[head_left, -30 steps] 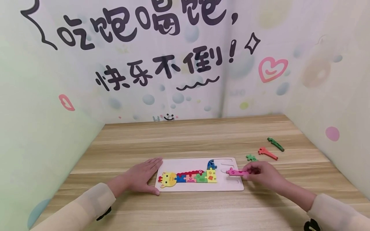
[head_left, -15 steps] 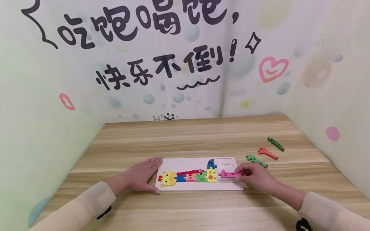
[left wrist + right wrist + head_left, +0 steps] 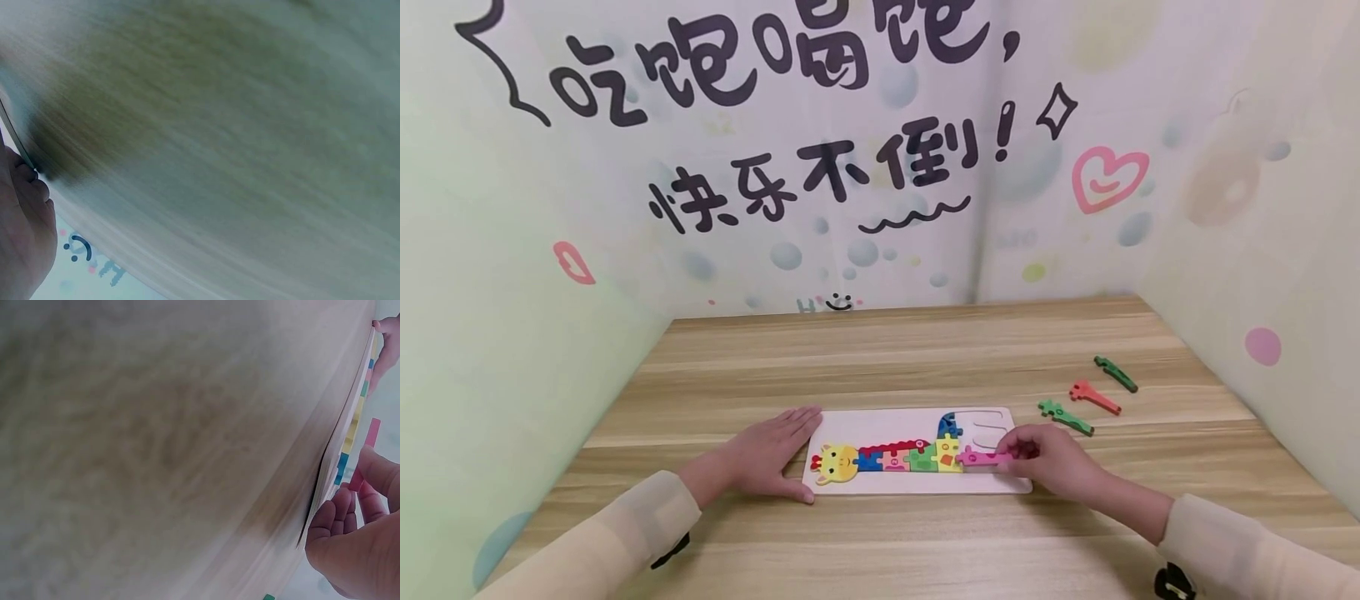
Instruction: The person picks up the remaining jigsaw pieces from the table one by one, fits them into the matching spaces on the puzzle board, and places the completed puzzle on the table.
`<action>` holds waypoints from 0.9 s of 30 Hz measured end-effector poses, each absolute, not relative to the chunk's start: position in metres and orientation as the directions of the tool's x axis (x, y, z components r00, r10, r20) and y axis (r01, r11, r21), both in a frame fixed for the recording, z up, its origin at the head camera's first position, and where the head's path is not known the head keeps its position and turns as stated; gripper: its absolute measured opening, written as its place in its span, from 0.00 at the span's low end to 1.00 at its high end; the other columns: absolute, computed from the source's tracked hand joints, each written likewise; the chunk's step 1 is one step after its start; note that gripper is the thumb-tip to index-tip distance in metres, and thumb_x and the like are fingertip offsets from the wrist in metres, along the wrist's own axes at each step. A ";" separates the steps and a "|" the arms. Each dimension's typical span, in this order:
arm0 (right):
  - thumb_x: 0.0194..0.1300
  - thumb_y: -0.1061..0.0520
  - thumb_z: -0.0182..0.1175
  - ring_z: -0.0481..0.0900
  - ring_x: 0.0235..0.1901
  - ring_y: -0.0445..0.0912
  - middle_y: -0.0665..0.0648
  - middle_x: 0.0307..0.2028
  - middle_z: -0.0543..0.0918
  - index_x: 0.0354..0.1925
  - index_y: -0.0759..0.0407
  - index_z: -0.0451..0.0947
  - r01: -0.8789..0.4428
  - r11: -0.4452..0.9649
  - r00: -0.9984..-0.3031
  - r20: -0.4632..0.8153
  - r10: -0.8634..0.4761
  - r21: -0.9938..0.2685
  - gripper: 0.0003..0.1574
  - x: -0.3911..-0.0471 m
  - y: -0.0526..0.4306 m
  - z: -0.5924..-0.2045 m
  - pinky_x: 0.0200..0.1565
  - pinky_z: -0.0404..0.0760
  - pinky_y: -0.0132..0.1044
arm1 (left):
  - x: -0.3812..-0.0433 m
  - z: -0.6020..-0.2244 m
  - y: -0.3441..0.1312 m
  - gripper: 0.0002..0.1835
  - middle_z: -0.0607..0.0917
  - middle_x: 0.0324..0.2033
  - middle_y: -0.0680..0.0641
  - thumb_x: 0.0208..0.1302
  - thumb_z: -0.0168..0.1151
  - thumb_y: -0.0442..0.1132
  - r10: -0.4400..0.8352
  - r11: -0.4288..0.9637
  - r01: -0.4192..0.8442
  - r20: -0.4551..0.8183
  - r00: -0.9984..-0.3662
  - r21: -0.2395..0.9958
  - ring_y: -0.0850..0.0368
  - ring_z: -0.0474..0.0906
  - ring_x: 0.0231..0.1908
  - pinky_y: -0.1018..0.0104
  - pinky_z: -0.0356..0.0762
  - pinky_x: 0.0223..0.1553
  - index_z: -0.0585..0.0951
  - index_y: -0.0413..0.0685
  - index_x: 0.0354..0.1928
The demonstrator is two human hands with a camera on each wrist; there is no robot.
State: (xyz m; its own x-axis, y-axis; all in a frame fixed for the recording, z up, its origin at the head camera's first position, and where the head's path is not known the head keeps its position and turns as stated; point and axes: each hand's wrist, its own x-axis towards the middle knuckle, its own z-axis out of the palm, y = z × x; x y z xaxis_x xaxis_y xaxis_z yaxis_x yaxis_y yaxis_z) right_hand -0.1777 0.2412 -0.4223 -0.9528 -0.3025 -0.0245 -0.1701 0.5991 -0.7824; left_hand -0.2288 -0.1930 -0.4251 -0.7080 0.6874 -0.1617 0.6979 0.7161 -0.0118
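A white puzzle board (image 3: pixel 880 423) lies on the table with a giraffe partly laid in it: a yellow head (image 3: pixel 837 465), then blue, red, pink, green and yellow pieces. My left hand (image 3: pixel 775 454) rests at the board's left end, fingers straight along the edge and thumb at its near corner. Between thumb and fingers, my right hand (image 3: pixel 1052 460) pinches a long pink puzzle piece (image 3: pixel 985 459) at its right end. The pink piece's knobbed end meets the yellow body piece (image 3: pixel 949 454) in the head view. From the right wrist view, the pink piece (image 3: pixel 370 440) looks tilted above the board.
To the right behind the board lie three loose leg pieces: a green one (image 3: pixel 1066 417), an orange-red one (image 3: pixel 1095 398) and a dark green one (image 3: pixel 1116 374). Printed cloth walls (image 3: pixel 820 250) border the wooden table (image 3: pixel 760 358) at the back and sides.
My right hand has carried the pink piece leftward over the board, up to the yellow body piece. The loose green piece has come fully into view. My left hand has stayed in place.
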 end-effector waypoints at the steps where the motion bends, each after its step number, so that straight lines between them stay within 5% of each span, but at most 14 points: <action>1: 0.60 0.60 0.68 0.72 0.31 0.47 0.51 0.29 0.77 0.36 0.55 0.83 -0.166 0.599 -0.953 -0.029 -0.303 -0.783 0.05 -0.178 0.241 -0.423 0.29 0.73 0.32 | -0.229 -0.425 -0.193 0.64 0.50 0.75 0.45 0.49 0.44 0.83 0.688 0.716 0.698 -0.161 -0.708 -0.013 0.51 0.44 0.74 0.56 0.48 0.71 0.50 0.41 0.76; 27: 0.58 0.60 0.70 0.71 0.31 0.47 0.52 0.28 0.76 0.35 0.54 0.82 -0.116 0.627 -0.960 -0.075 -0.271 -0.770 0.06 -0.180 0.236 -0.425 0.27 0.71 0.32 | -0.229 -0.427 -0.194 0.64 0.51 0.75 0.45 0.49 0.45 0.83 0.685 0.720 0.694 -0.154 -0.712 -0.005 0.51 0.44 0.74 0.56 0.48 0.71 0.51 0.41 0.76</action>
State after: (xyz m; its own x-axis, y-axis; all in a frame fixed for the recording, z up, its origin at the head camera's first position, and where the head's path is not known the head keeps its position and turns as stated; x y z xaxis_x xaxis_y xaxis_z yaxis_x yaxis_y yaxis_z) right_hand -0.1796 0.2357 -0.4250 -0.9597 -0.2709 -0.0755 -0.1164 0.6269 -0.7704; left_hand -0.2290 -0.1937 -0.4273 -0.7121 0.6849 -0.1544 0.6937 0.7202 -0.0051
